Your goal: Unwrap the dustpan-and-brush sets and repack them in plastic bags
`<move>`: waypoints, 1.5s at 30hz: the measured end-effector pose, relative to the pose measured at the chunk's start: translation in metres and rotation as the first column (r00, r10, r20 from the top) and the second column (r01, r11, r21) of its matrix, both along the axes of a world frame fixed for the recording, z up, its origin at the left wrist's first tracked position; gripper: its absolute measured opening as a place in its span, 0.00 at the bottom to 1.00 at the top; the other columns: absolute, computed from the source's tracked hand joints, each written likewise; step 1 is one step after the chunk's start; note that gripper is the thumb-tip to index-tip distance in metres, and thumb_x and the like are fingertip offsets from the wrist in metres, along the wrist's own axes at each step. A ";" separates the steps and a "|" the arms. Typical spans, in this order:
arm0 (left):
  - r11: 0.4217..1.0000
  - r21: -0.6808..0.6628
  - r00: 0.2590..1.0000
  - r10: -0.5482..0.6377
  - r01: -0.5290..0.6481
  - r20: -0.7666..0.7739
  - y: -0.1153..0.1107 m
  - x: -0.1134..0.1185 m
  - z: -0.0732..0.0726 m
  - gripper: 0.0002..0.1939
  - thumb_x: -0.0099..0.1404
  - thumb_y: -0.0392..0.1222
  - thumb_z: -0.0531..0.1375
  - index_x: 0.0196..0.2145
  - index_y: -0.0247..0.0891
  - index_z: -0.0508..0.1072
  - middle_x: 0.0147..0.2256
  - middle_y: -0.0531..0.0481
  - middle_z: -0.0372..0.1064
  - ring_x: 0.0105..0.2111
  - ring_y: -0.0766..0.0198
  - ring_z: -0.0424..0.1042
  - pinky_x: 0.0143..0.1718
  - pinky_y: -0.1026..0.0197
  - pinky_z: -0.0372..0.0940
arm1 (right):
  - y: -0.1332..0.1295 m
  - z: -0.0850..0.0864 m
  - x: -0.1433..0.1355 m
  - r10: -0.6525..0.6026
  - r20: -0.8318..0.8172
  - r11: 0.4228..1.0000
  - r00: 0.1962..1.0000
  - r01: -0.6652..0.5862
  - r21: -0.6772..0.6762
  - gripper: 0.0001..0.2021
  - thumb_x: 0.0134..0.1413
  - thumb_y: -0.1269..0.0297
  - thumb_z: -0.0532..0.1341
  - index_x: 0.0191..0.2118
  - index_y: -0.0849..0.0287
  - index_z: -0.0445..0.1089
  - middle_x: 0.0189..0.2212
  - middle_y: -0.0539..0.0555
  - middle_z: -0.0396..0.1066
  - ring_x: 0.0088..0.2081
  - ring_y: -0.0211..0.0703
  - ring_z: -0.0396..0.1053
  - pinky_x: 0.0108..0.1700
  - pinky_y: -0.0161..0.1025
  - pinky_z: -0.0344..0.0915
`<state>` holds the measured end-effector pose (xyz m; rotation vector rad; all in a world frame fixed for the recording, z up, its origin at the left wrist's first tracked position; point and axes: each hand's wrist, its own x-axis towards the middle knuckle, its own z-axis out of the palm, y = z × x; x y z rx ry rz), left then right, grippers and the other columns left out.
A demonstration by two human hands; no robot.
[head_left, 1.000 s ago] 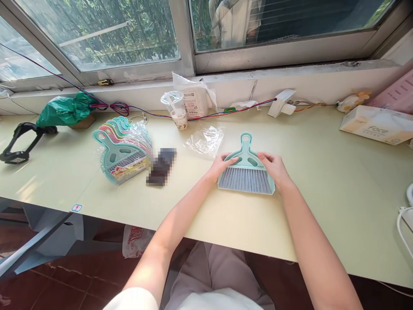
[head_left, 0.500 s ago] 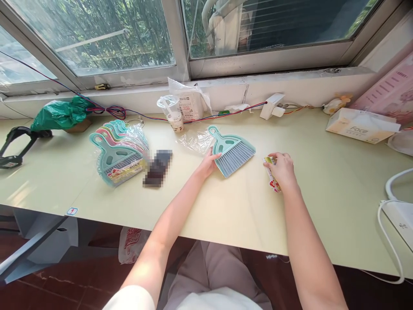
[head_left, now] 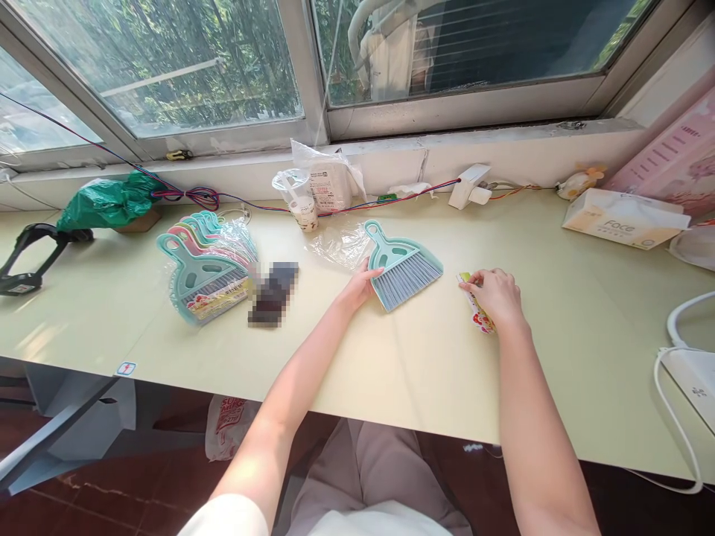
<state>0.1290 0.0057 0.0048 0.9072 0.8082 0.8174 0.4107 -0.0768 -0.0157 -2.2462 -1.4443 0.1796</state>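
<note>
My left hand (head_left: 360,285) grips the left edge of a mint-green dustpan (head_left: 420,248), its thumb lying over the front. A small brush with grey bristles (head_left: 407,280) is nested in that dustpan, and the handle points away from me. To the right, my right hand (head_left: 498,295) pinches a printed cardboard label (head_left: 481,316), yellow-green at the top with red pictures lower down. The label lies on or just over the table; my fingers cover part of it. A crumpled clear plastic bag (head_left: 340,246) lies just behind my left hand.
Several dustpan sets in clear wrap (head_left: 209,272) stand at the left, beside a blurred dark object (head_left: 273,294). Behind are a plastic cup (head_left: 303,208), a green bag (head_left: 109,201) and cables. A tissue pack (head_left: 623,217) stands at the right, near a white device (head_left: 693,380).
My right hand has shifted slightly to the right, and its hold on the label now shows more of the lower part. My left hand and the dustpan stay nearly still.
</note>
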 end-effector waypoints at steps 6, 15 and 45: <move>1.000 0.004 1.000 0.000 0.000 0.002 0.001 0.000 -0.002 0.29 0.56 0.41 0.66 0.55 0.47 0.65 0.52 0.44 0.68 0.50 0.54 0.69 0.50 0.50 0.66 | -0.002 0.005 -0.003 0.007 0.036 1.000 0.999 -0.008 0.012 0.19 0.55 0.50 0.57 0.47 0.56 0.69 0.50 0.64 0.65 0.52 0.62 0.58 0.48 0.56 0.58; 1.000 0.015 1.000 -0.002 0.002 0.023 0.000 0.000 -0.001 0.30 0.55 0.42 0.67 0.55 0.47 0.65 0.53 0.45 0.67 0.52 0.55 0.68 0.53 0.50 0.65 | 0.008 0.012 -0.004 0.065 -0.579 0.979 0.813 0.062 0.196 0.24 0.40 0.40 0.66 0.32 0.56 0.67 0.31 0.56 0.70 0.39 0.53 0.68 0.42 0.49 0.66; 0.943 0.300 0.989 0.129 -0.144 0.070 -0.003 0.006 -0.004 0.48 0.41 0.40 0.74 0.59 0.44 0.60 0.54 0.43 0.65 0.56 0.49 0.64 0.59 0.45 0.59 | 0.020 0.003 -0.109 0.198 -0.755 0.887 0.625 0.214 0.409 0.32 0.43 0.45 0.66 0.51 0.54 0.58 0.55 0.61 0.62 0.49 0.48 0.67 0.50 0.47 0.68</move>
